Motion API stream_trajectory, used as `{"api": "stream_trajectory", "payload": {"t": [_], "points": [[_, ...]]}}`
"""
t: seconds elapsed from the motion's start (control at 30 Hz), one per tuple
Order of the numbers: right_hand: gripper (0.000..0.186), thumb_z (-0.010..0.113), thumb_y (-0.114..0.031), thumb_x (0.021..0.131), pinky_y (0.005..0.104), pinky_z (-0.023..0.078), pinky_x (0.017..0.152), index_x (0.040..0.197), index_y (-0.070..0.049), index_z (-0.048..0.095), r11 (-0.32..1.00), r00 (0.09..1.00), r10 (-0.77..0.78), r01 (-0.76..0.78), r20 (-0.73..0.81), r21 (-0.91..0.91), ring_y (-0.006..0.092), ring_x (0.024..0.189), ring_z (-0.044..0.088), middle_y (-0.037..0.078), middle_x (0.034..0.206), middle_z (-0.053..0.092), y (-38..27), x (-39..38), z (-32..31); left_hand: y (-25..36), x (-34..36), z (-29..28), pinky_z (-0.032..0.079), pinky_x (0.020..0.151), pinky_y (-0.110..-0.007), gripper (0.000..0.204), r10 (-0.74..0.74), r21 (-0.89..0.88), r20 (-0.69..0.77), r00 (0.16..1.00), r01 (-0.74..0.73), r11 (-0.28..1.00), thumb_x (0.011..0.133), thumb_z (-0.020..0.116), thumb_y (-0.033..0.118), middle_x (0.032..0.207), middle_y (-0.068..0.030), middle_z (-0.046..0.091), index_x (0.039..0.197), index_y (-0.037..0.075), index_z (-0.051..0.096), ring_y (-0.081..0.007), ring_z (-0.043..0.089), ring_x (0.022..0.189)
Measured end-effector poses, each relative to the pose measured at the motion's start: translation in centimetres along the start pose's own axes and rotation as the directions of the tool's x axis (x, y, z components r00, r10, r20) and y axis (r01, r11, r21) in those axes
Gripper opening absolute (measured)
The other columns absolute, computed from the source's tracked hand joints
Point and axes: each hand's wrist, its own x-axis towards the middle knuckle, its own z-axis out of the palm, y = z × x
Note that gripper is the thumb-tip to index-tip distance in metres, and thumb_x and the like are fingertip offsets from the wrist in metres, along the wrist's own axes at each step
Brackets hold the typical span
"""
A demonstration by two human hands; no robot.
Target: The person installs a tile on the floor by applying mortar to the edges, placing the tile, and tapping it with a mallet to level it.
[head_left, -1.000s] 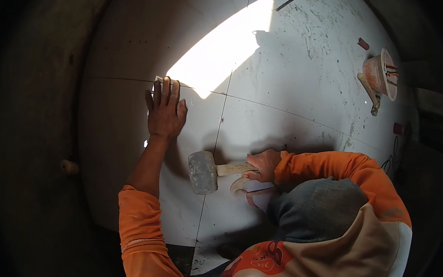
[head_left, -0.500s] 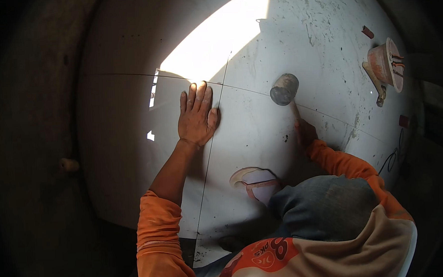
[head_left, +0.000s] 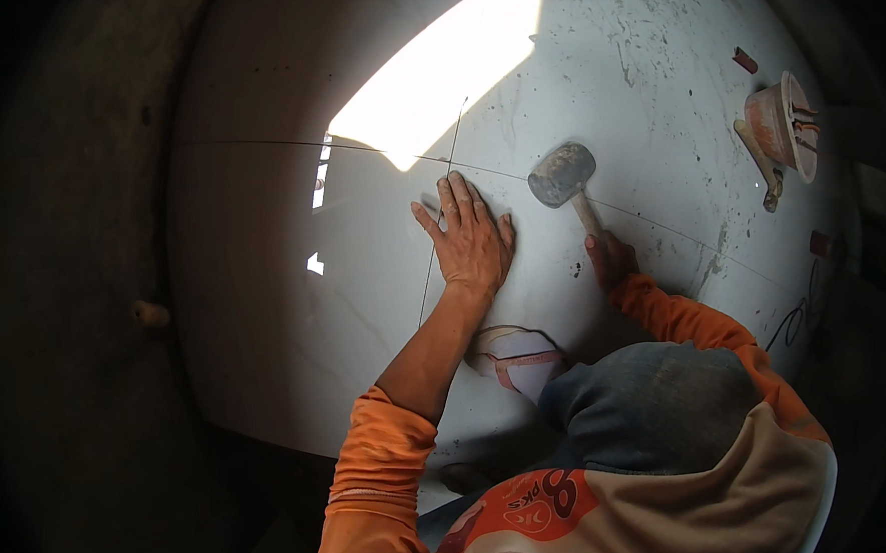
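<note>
My left hand lies on the pale floor tiles, fingers stretched out and apart, close to where the thin joint lines cross. Nothing is in it. To its right, my right hand is closed round the light handle of a rubber mallet. The mallet's dark, rounded head is over a joint line; whether it touches the tile I cannot tell. A sandalled foot rests on the tiles between my arms, just below the left hand.
At the right stands a small bucket with tools in it, a stick-like tool lying beside it. A reddish piece and a dark cable lie nearby. A pale roll sits past the tiles' left edge. Bright sunlight falls across the far tiles.
My left hand has moved right, across the joint line, onto the neighbouring tile. The mallet's head has tilted and turned, showing its side and more of its handle.
</note>
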Motion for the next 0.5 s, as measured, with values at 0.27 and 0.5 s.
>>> {"api": "stream_trajectory", "payload": {"t": [0.27, 0.5], "points": [[0.067, 0.044, -0.06, 0.09, 0.0549, 0.045, 0.078, 0.1, 0.005, 0.058, 1.0, 1.0, -0.011, 0.012, 0.01, -0.026, 0.0523, 0.084, 0.058, 0.031, 0.082, 0.062, -0.7, -0.2, 0.0, 0.7, 2.0, 0.8, 0.0, 0.111, -0.066, 0.076, -0.017, -0.077, -0.095, 0.995, 0.01, 0.997, 0.095, 0.034, 0.049, 0.155, -0.0245, 0.018, 0.145, -0.008, 0.027, -0.0376, 0.009, 0.146], [0.06, 0.043, -0.059, 0.091, 0.0555, 0.044, 0.075, 0.093, 0.0, 0.057, 0.999, 0.999, -0.037, 0.036, -0.014, -0.006, 0.0508, 0.08, 0.057, 0.027, 0.078, 0.062, -1.1, -0.4, -0.3, 1.4, -0.5, 2.3, 0.0, 0.109, -0.069, 0.078, 0.048, -0.021, -0.101, 0.994, -0.05, 0.999, 0.095, 0.033, 0.052, 0.154, -0.0248, 0.02, 0.145, -0.007, 0.026, -0.0374, 0.013, 0.145]]}}
